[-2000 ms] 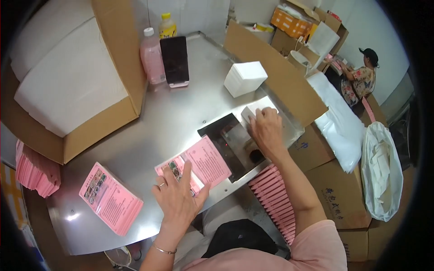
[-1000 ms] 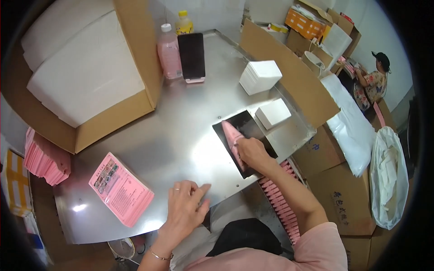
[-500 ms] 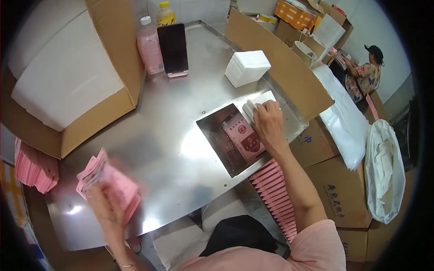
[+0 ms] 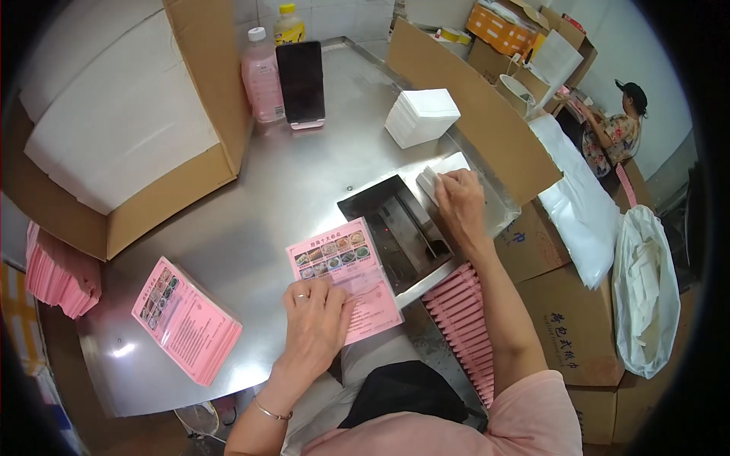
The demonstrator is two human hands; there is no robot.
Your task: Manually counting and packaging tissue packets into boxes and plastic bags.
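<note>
My left hand (image 4: 315, 323) grips a flat pink printed paper packet (image 4: 351, 266), with its fingers lying over the face and its thumb out of sight. The packet is at the table's front, beside a rectangular metal opening (image 4: 395, 228) in the tabletop. On the far right side of that opening, my right hand (image 4: 462, 205) is closed on a small bundle of folded white tissues (image 4: 428, 182). To the left lies a neat stack of similar pink packets (image 4: 190, 327). Behind my right hand stands a taller block of white tissues (image 4: 423, 118).
An open cardboard box (image 4: 175, 201) with white lining stands at the left. A phone (image 4: 300, 83) on a stand and bottles (image 4: 262, 80) are at the back. A cardboard strip (image 4: 471, 114) edges the right side. Pink packets (image 4: 456, 311) fill a space below. Another person (image 4: 612, 129) sits far right.
My left hand has moved right from the pink stack, bringing one packet to the opening. The pink packet seen inside the opening earlier no longer shows there. My right hand stays at the tissues.
</note>
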